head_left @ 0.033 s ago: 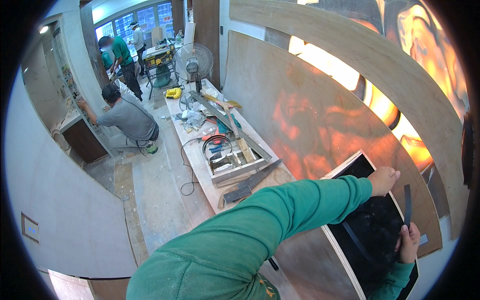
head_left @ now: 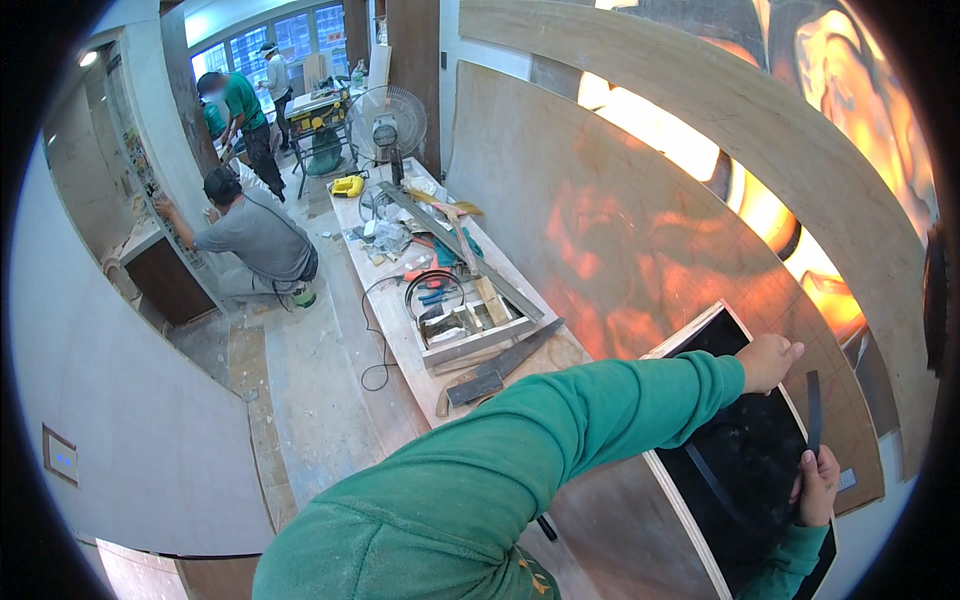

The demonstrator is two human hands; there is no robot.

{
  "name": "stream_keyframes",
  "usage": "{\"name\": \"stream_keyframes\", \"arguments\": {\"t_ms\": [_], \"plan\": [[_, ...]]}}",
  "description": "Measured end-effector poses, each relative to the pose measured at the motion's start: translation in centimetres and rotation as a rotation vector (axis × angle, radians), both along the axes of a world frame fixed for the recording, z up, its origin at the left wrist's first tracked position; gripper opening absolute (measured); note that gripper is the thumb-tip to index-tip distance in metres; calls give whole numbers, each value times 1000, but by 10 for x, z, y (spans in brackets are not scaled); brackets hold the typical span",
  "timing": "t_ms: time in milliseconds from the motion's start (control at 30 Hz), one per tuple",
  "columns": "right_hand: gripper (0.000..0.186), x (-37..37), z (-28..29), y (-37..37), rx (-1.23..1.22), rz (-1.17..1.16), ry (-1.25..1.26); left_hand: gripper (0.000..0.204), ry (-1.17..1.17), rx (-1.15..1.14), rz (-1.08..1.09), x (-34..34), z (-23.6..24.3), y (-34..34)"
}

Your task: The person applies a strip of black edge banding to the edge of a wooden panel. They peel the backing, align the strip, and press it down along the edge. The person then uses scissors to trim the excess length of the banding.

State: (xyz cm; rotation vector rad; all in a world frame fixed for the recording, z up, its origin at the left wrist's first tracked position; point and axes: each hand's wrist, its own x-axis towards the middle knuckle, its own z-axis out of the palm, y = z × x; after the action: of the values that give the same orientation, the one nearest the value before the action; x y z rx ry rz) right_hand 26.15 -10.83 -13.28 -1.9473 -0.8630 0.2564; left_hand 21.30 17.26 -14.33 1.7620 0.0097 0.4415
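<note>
Your left hand [head_left: 768, 362], fingers curled closed, rests on the upper edge of the black panel [head_left: 745, 450]; your green sleeve [head_left: 560, 440] crosses the picture from the lower edge; your right hand [head_left: 817, 487] pinches the lower end of a thin black strip [head_left: 813, 412], which stands nearly upright against the panel's right side. The panel, pale-edged, leans on the curved wooden wall [head_left: 620, 230] with orange light glowing across it. To your left the long tabletop [head_left: 400, 340] carries a coiled cable [head_left: 432, 290], a wooden tray [head_left: 478, 328] and a long straightedge [head_left: 460, 250]; a standing fan [head_left: 388, 125] is at its far end. Well apart, a person in grey [head_left: 255, 235] crouches at the wall; others stand near the windows.
</note>
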Motion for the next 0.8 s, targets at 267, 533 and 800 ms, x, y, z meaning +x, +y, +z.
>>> {"name": "stream_keyframes", "arguments": {"t_ms": [267, 533, 800], "plan": [[31, -6, 6, 12, -50, 15, -15, 18, -358, 966, 133, 51, -38, 9], [30, -8, 4, 7, -116, 6, -10, 14, -434, 209, 5, 24, -35, -8], [34, -6, 2, 4, -176, 20, 15, 41, -83, 281, 28, -10, 4, -4]]}}
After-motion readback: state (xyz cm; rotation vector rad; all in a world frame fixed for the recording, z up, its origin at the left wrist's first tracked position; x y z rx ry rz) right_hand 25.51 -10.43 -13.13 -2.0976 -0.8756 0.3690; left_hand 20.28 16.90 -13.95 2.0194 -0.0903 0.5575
